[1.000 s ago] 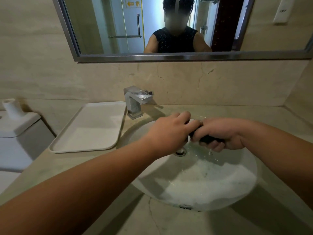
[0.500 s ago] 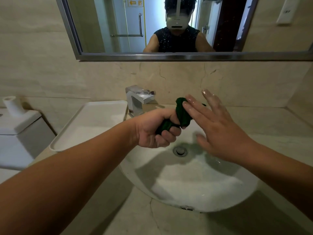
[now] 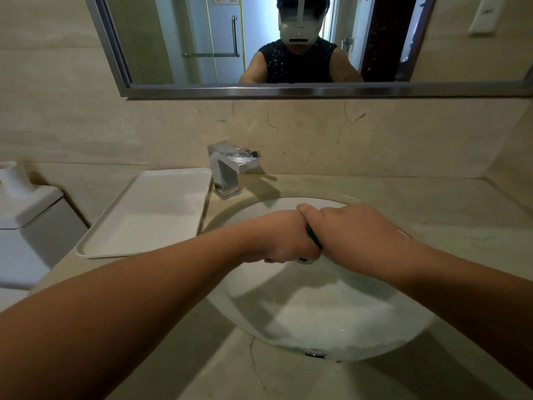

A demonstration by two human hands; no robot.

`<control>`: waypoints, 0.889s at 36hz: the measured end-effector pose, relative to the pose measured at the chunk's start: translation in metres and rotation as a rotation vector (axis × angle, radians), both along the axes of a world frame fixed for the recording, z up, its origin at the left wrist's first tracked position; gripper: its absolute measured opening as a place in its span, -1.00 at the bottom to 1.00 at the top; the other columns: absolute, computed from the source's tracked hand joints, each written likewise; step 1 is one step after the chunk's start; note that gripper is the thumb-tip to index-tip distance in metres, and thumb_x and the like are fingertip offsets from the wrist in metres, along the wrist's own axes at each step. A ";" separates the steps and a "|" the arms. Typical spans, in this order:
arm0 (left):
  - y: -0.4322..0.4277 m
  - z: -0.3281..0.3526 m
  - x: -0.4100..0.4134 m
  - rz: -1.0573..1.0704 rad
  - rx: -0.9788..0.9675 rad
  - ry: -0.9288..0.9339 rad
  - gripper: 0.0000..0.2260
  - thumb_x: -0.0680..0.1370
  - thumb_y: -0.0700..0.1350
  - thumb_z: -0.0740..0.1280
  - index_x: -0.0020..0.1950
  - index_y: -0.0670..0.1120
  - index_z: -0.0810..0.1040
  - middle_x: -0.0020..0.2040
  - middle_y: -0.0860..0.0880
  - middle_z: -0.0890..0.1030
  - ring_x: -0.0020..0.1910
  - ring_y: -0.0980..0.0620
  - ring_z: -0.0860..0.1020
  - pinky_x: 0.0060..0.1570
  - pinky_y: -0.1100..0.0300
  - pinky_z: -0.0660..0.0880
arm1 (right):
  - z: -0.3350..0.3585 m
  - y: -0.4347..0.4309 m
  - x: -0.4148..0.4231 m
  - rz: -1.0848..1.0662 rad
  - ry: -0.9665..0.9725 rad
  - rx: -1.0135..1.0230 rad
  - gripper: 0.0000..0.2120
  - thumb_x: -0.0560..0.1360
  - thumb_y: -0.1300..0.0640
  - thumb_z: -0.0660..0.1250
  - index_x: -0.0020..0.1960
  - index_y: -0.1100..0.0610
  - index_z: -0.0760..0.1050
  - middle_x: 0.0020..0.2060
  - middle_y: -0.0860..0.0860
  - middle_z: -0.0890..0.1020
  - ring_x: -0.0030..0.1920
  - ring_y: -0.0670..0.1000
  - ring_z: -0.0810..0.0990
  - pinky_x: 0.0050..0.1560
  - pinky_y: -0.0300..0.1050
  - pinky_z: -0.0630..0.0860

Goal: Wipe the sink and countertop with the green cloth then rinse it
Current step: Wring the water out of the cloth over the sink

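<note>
Both my hands are clenched together over the white sink basin (image 3: 331, 319), just above its back half. My left hand (image 3: 284, 236) and my right hand (image 3: 350, 230) both grip the green cloth (image 3: 313, 239), which is bunched up between them. Only a thin dark green strip of it shows where the two fists meet; the rest is hidden inside my fingers. The chrome faucet (image 3: 227, 168) stands behind and to the left of my hands, and no water runs from it. The beige stone countertop (image 3: 450, 215) surrounds the basin.
A white rectangular tray (image 3: 144, 217) lies on the counter left of the basin. A white toilet tank (image 3: 26, 226) stands at the far left. A mirror (image 3: 288, 41) hangs above the backsplash and reflects a person. The counter meets a side wall at the right.
Half a second ago my left hand alone held the cloth up near the faucet with my right hand open beside it. Now both hands have closed on the cloth and dropped over the basin.
</note>
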State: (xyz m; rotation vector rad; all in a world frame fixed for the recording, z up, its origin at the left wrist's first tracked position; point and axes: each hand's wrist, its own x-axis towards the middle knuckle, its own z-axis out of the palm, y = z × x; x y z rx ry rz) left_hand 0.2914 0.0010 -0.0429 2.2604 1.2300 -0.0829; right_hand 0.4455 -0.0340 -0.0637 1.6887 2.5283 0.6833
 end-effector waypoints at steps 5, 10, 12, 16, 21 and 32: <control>0.000 -0.018 0.003 -0.047 0.432 0.223 -0.76 0.61 -0.13 0.31 -0.24 -0.03 0.35 -0.32 -0.04 0.45 -0.36 -0.06 0.42 -0.43 0.13 0.28 | -0.005 0.005 -0.013 -0.215 0.228 -0.330 -0.74 0.53 0.10 0.30 0.21 0.09 0.42 -0.27 -0.03 0.44 -0.26 0.10 0.49 -0.38 -0.08 0.29; 0.003 -0.028 0.005 -0.031 0.639 0.269 -0.93 0.60 -0.15 0.30 0.03 -0.04 0.57 -0.30 0.02 0.44 -0.37 -0.04 0.44 -0.45 0.16 0.24 | -0.004 0.018 -0.014 -0.334 0.555 -0.649 -0.80 0.39 0.21 0.37 -0.33 0.12 0.36 -0.43 0.03 0.38 -0.39 0.09 0.34 -0.36 -0.09 0.23; 0.003 -0.032 0.003 -0.052 0.733 0.225 -0.87 0.61 -0.10 0.30 0.16 -0.05 0.47 -0.31 0.03 0.37 -0.43 -0.03 0.36 -0.47 0.14 0.17 | 0.001 0.017 -0.011 -0.379 0.740 -0.748 -0.73 0.37 0.26 0.37 -0.38 0.11 0.30 -0.50 0.02 0.34 -0.44 0.07 0.29 -0.41 -0.14 0.19; 0.000 -0.038 -0.005 -0.191 0.902 0.135 -0.71 0.64 -0.01 0.29 0.33 -0.04 0.37 -0.17 -0.02 0.37 -0.42 -0.10 0.33 -0.48 0.11 0.10 | 0.007 0.013 0.000 -0.449 1.057 -1.003 -0.81 0.40 0.34 0.39 -0.26 0.13 0.44 -0.48 -0.01 0.38 -0.49 -0.02 0.22 -0.43 -0.17 0.11; 0.004 -0.039 -0.014 -0.167 0.829 -0.021 -0.80 0.65 0.15 0.25 0.16 0.06 0.41 -0.26 0.01 0.46 -0.30 -0.15 0.44 -0.40 0.09 0.21 | 0.019 0.006 -0.002 -0.511 1.318 -1.026 -0.85 0.44 0.37 0.44 -0.03 0.23 0.56 -0.39 0.08 0.53 -0.50 -0.06 0.30 -0.53 -0.23 0.17; 0.028 -0.017 -0.041 0.309 -0.457 -0.635 -0.82 0.57 -0.14 0.37 -0.14 -0.05 0.39 -0.40 -0.02 0.34 -0.51 0.05 0.18 -0.45 0.19 0.05 | 0.012 -0.047 -0.004 -0.028 1.111 -0.367 -0.25 0.59 0.24 0.39 0.64 -0.18 0.18 0.52 -0.29 0.33 0.48 -0.31 0.36 0.40 -0.34 0.34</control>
